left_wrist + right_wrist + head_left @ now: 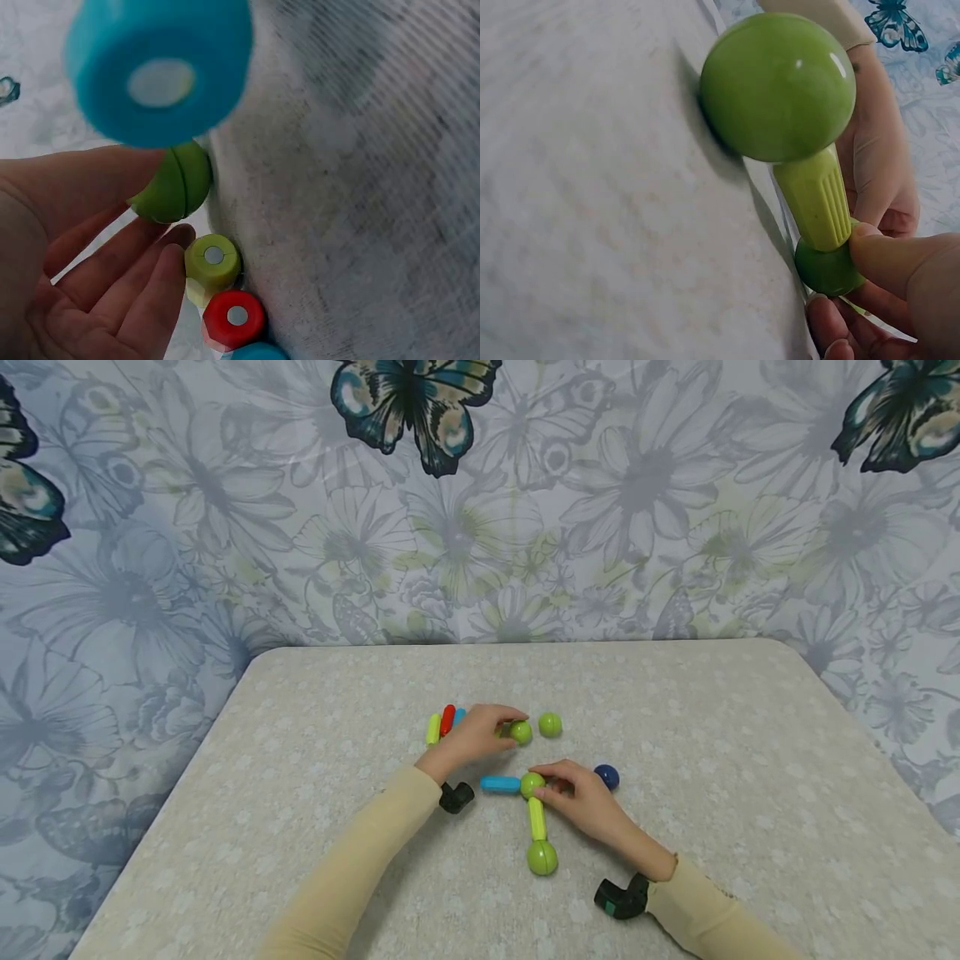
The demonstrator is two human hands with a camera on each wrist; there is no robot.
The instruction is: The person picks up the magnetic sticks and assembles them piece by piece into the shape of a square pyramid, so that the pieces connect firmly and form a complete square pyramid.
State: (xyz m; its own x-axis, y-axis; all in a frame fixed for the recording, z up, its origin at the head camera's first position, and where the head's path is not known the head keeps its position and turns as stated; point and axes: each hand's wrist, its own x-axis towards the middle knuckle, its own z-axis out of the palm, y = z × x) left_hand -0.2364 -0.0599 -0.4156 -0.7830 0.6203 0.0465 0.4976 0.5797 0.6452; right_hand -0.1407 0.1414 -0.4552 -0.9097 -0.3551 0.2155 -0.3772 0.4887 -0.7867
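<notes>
My left hand pinches a green ball between thumb and fingers; the left wrist view also shows this green ball. Closer to me, my right hand grips the green corner ball of an assembled piece. From that ball a blue rod points left, and a yellow-green rod runs toward me to another green ball. In the right wrist view the end ball looms large, with the thumb touching the corner ball.
Another green ball lies right of my left hand. A dark blue ball sits beyond my right hand. Yellow-green, red and blue rods lie side by side, partly behind the left hand. A patterned cloth covers the table.
</notes>
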